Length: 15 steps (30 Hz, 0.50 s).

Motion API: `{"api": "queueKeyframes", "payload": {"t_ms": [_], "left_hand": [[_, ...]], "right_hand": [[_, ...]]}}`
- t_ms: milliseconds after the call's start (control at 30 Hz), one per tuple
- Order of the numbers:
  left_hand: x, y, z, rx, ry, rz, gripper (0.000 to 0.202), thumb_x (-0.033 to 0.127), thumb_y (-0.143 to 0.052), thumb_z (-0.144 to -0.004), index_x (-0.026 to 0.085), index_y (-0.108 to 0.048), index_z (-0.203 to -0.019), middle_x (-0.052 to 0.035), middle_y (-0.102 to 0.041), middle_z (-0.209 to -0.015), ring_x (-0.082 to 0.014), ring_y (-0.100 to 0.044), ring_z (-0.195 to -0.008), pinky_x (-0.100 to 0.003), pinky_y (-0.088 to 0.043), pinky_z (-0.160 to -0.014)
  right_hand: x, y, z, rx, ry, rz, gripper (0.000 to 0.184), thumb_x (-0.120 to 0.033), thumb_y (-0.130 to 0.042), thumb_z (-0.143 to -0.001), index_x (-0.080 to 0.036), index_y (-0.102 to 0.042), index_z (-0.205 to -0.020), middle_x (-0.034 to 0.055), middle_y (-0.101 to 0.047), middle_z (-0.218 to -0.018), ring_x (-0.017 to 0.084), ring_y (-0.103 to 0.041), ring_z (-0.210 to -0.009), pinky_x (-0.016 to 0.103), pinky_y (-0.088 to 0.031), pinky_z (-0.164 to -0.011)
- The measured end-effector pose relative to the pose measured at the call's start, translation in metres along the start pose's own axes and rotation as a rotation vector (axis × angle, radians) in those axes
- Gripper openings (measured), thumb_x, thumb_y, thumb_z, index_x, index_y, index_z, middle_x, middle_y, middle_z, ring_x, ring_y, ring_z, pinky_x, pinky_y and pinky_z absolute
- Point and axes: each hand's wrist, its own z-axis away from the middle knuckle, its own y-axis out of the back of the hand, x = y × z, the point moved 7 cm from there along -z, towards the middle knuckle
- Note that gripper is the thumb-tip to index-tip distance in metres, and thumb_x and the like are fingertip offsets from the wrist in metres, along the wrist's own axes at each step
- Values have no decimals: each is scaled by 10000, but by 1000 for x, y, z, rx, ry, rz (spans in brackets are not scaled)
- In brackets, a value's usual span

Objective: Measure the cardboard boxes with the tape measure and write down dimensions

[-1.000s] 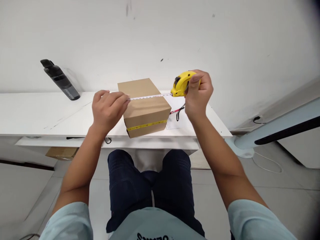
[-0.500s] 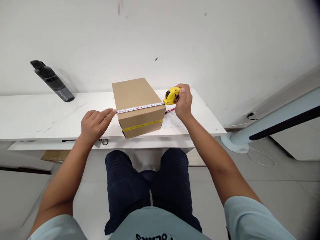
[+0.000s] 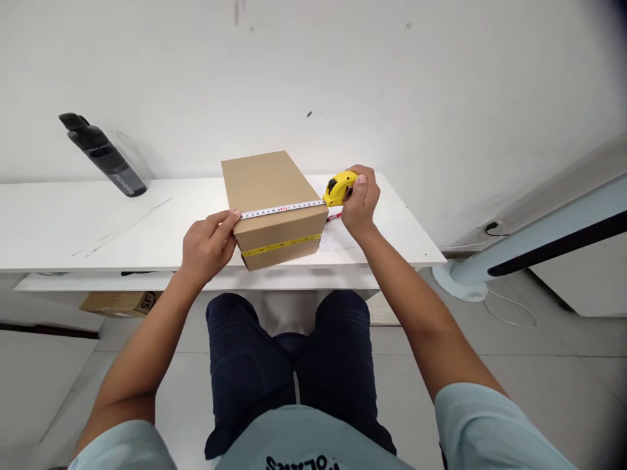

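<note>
A brown cardboard box (image 3: 267,179) with yellow tape around its front side stands on the white table near its front edge. Across the box's top runs the white blade of a tape measure (image 3: 337,188), whose yellow case is in my right hand (image 3: 361,199), at the box's right edge. My left hand (image 3: 210,245) pinches the blade's end at the left edge of the top, fingers pressed together. Partly behind the box and my right hand lie a red pen (image 3: 334,217) and a sheet of paper (image 3: 337,240) with writing too small to read.
A black and grey bottle (image 3: 108,156) stands on the table (image 3: 63,222) at the left, near the wall. Under the table is another cardboard box (image 3: 115,303). To the right, a pale blue column on a round base (image 3: 463,281) stands on the floor with a cable beside it.
My left hand has shifted right, onto the box's top left edge, with the blade's end. The blade's numbers have slid right, and less of it shows. My right hand stays nearly in place.
</note>
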Motion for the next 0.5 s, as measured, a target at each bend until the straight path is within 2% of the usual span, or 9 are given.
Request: {"api": "queueKeyframes", "payload": {"t_ms": [300,500], "left_hand": [[-5,7,-8,-127,-114,-128,377,217,-509,-1011,250,-641,-1362,-114,-783,-1231,-239,-755,-936,-379,-489,-733],[-13,15,-21,-169,-231,-155,286,213,-490,-1017,255,-717,-1184,-93,-810,-1103,-194,-667,-692,-390,-428,-664]], "right_hand": [[-3,2,-1,-20,47,50,632,-742,-267,-1023,-237,-647,-1010,38,-618,-809,170,-567,-611,354,-475,-594],[-7,5,6,-27,-33,12,622,-771,-281,-1007,-243,-610,-1009,9,-560,-759,155,-551,-573,329,-470,-554]]}}
